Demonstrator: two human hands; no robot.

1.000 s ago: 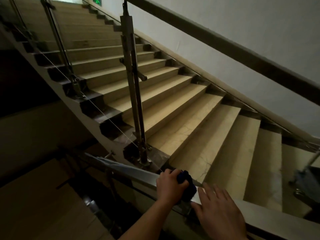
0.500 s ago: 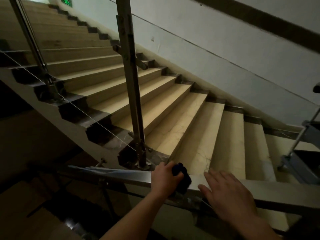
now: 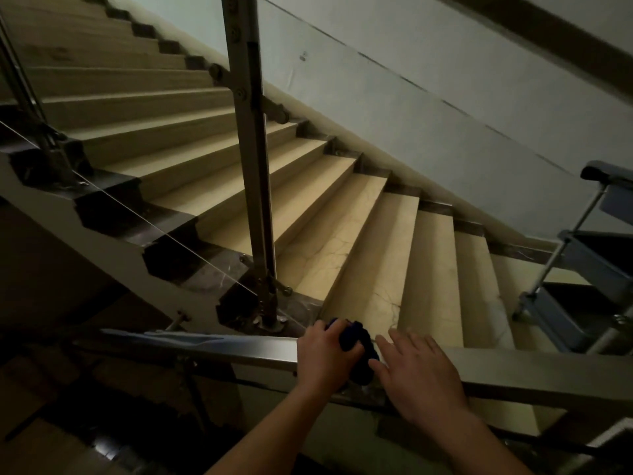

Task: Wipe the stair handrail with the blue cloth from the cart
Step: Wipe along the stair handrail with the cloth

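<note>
- The left hand is on the steel handrail, its grip closed round the bunched blue cloth and pressing it onto the rail's top.
- The cloth sits on the rail near the foot of the upright post, a dark wad poking out to the right of the fingers.
- The right hand is just beside the cloth, grip wide, fingers straight and spread, palm down over the rail, holding nothing.
- The cart stands at the right edge, well apart from both hands, at the bottom of the stairs.
</note>
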